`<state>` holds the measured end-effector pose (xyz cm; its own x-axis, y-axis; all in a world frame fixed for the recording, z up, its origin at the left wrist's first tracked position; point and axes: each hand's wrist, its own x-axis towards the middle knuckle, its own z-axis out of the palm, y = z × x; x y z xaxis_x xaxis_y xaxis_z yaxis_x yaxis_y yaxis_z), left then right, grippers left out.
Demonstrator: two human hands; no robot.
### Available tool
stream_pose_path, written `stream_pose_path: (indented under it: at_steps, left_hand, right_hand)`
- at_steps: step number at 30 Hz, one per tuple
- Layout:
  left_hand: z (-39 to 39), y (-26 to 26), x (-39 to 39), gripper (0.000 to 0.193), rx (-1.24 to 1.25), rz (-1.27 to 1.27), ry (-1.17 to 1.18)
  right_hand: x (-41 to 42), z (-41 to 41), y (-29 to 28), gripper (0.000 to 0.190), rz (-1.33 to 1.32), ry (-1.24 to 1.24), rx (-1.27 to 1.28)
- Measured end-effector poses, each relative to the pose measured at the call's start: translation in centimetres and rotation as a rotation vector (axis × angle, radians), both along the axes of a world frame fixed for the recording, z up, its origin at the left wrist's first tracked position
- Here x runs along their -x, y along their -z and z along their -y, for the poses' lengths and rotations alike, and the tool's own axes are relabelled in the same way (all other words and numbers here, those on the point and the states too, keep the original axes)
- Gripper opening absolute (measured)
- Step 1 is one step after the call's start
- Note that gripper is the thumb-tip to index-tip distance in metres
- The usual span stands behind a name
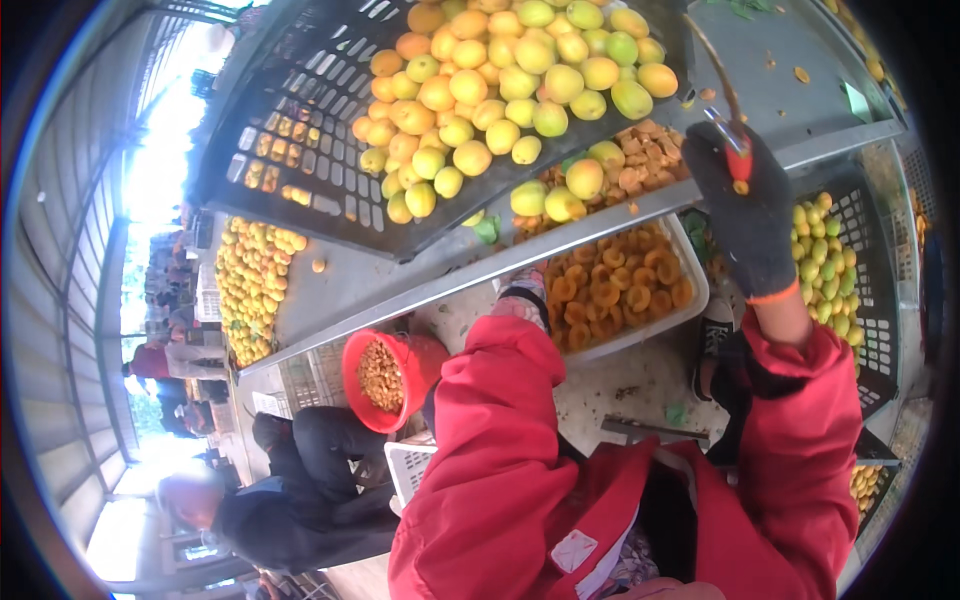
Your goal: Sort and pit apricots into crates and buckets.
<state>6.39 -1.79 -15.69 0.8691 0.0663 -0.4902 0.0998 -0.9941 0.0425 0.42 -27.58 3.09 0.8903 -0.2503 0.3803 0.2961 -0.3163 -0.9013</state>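
Note:
My right hand, in a dark glove with an orange cuff, grips a small red-handled tool with a metal end, above the metal table's front edge. Only a trace of my left hand shows beyond its floral cuff; the table edge hides the rest. Close by that cuff, a white tray holds halved apricots. Whole apricots lie on the table beside a heap of apricot stones.
A tilted black plastic crate of apricots rests on the table. A red bucket of stones stands below. At right is another black crate with apricots. A seated person is at left. More apricots are piled at the table's far left.

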Motion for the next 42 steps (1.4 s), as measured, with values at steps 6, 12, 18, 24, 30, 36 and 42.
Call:
stream_pose_path:
  at_steps: [6, 12, 18, 24, 30, 36, 42]
  left_hand:
    - [0.3, 5.6, -3.8, 0.027, -0.071, -0.014, 0.003]
    - [-1.8, 8.9, -5.5, 0.027, -0.134, -0.031, -0.020]
    - [-2.0, 8.6, -5.1, 0.027, -0.117, -0.037, 0.010]
    - [-1.9, 5.5, -3.7, 0.027, -0.074, -0.021, 0.075]
    - [-0.7, 3.2, -2.4, 0.027, -0.038, -0.021, 0.115]
    - [-0.5, 2.8, -3.0, 0.027, -0.055, -0.015, 0.118]
    - [-0.3, 4.5, -3.9, 0.028, -0.077, -0.027, 0.119]
  right_hand:
    - [-0.3, 0.9, 1.1, 0.023, -0.139, 0.041, 0.038]
    - [-1.1, 0.4, 1.8, 0.026, -0.263, 0.060, 0.222]
    - [-1.1, -0.1, 2.5, 0.025, -0.187, 0.043, 0.255]
    - [-0.9, -0.3, 1.8, 0.022, -0.126, 0.026, 0.191]
    - [-0.7, -0.6, 2.0, 0.022, -0.026, 0.010, 0.140]
    - [-0.7, -0.7, 2.3, 0.023, 0.031, 0.045, 0.217]
    - [-0.8, -0.9, 2.3, 0.025, -0.030, 0.041, 0.252]
